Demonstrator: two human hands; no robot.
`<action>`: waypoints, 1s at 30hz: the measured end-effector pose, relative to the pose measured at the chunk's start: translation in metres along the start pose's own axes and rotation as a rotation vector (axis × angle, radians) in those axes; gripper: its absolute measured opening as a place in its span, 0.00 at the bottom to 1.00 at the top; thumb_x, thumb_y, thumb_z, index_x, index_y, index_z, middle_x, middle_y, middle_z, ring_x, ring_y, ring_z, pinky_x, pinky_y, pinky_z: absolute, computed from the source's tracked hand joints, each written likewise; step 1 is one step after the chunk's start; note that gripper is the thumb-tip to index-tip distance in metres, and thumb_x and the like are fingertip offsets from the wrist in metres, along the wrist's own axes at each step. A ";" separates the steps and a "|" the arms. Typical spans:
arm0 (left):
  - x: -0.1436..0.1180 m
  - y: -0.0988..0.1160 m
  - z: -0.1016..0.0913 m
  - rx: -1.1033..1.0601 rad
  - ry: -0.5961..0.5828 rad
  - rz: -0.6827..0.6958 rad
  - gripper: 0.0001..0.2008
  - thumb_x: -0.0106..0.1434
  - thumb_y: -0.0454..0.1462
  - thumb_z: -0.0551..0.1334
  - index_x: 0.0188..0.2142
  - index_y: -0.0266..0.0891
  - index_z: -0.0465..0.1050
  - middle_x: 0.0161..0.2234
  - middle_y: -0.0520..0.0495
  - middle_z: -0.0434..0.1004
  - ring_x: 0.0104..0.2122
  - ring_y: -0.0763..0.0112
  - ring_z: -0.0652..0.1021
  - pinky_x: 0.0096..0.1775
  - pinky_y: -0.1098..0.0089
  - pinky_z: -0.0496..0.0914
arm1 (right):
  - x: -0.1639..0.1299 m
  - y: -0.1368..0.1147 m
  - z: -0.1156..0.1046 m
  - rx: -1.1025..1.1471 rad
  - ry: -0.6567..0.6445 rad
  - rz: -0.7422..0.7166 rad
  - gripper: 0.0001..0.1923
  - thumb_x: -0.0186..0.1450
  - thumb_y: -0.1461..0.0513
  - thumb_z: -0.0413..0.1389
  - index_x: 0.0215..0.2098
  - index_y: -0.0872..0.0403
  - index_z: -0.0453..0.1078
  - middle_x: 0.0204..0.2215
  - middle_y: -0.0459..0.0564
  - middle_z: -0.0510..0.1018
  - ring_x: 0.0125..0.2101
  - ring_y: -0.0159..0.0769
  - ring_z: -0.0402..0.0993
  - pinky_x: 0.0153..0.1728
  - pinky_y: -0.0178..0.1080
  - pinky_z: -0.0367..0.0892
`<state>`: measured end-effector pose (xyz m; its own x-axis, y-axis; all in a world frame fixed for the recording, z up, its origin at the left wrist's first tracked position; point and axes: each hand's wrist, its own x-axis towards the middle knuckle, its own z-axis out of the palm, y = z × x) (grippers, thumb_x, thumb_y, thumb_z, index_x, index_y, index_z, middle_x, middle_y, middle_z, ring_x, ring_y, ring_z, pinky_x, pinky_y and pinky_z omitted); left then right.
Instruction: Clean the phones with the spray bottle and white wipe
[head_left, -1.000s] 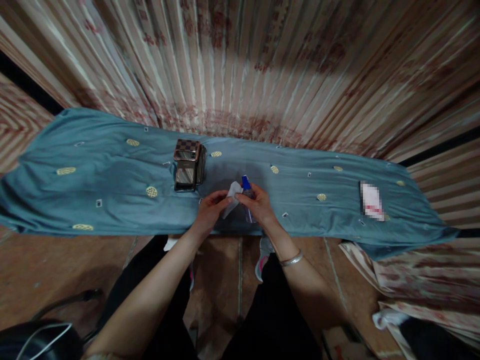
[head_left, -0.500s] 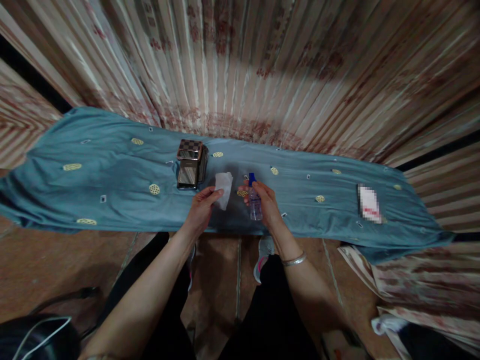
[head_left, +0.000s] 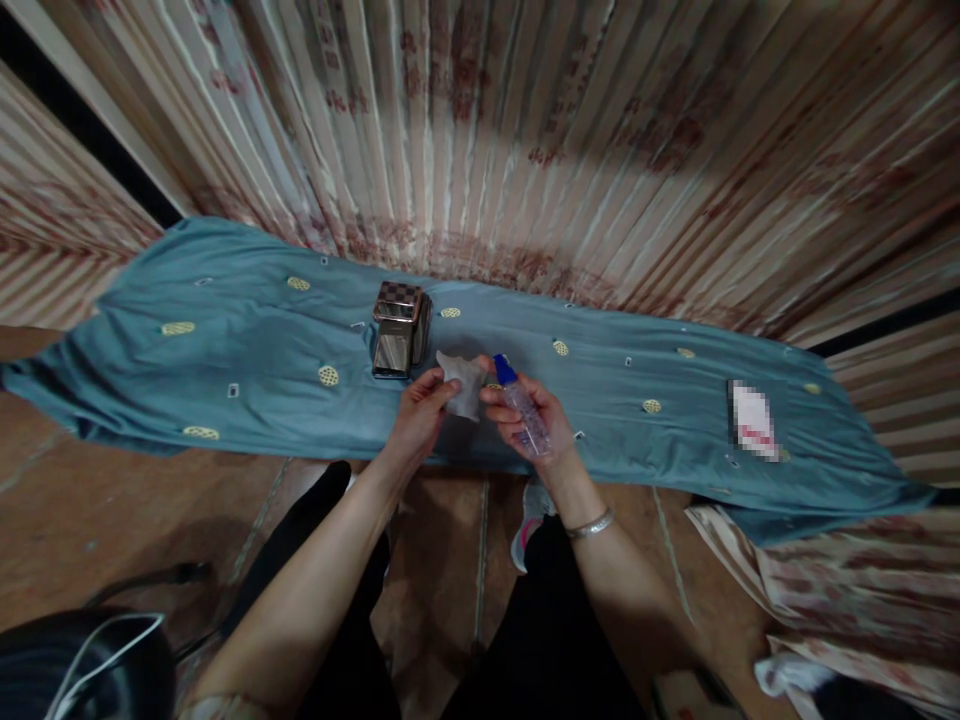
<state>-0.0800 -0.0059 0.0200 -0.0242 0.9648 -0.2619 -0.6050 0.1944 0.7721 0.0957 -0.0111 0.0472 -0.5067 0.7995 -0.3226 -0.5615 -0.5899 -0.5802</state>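
My left hand [head_left: 421, 412] pinches a small white wipe [head_left: 463, 386] between thumb and fingers, above the front part of the cloth-covered surface. Close by on the right, my right hand [head_left: 546, 415] is wrapped round a clear spray bottle [head_left: 529, 417] with a blue top. The bottle leans, its top toward the upper left, near the wipe. Fingertips of my right hand come close to the wipe's right edge; whether they touch it I cannot tell. Left of the wipe lie several phones [head_left: 393, 347], partly stacked, one with a checkered case [head_left: 398, 292].
A blue-green cloth [head_left: 255, 350] with yellow patterns covers the long narrow surface. A blurred white and red packet [head_left: 754, 420] lies toward its right end. Striped curtains [head_left: 480, 150] hang right behind. At lower left is a dark rounded object with a white cable [head_left: 97, 650].
My right hand has turned the bottle from nearly upright to leaning left, and its fingers have come closer to the wipe. The wipe is spread wider. The view has shifted slightly.
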 end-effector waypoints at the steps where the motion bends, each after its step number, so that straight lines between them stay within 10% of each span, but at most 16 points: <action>1: -0.001 0.001 0.000 -0.009 -0.005 0.005 0.16 0.42 0.35 0.79 0.30 0.39 0.78 0.26 0.56 0.82 0.26 0.75 0.77 0.34 0.73 0.70 | 0.001 0.001 -0.001 -0.006 -0.009 0.005 0.18 0.68 0.55 0.55 0.54 0.49 0.77 0.33 0.49 0.84 0.21 0.26 0.56 0.17 0.23 0.53; 13: -0.015 0.004 0.002 -0.040 -0.045 -0.011 0.09 0.48 0.29 0.70 0.31 0.37 0.78 0.26 0.54 0.79 0.26 0.76 0.76 0.31 0.74 0.70 | -0.003 0.018 0.013 -0.370 -0.010 -0.157 0.44 0.57 0.51 0.70 0.69 0.40 0.64 0.39 0.46 0.88 0.18 0.25 0.63 0.17 0.28 0.56; 30: -0.015 0.003 0.004 0.003 -0.039 -0.007 0.13 0.48 0.28 0.66 0.36 0.38 0.77 0.26 0.55 0.77 0.23 0.77 0.73 0.27 0.76 0.68 | 0.000 0.025 0.012 -0.593 0.077 -0.199 0.35 0.57 0.54 0.68 0.62 0.44 0.68 0.30 0.37 0.83 0.17 0.26 0.69 0.17 0.30 0.63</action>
<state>-0.0782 -0.0191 0.0287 0.0112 0.9696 -0.2443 -0.6023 0.2015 0.7724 0.0740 -0.0271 0.0417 -0.3693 0.9062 -0.2060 -0.1710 -0.2842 -0.9434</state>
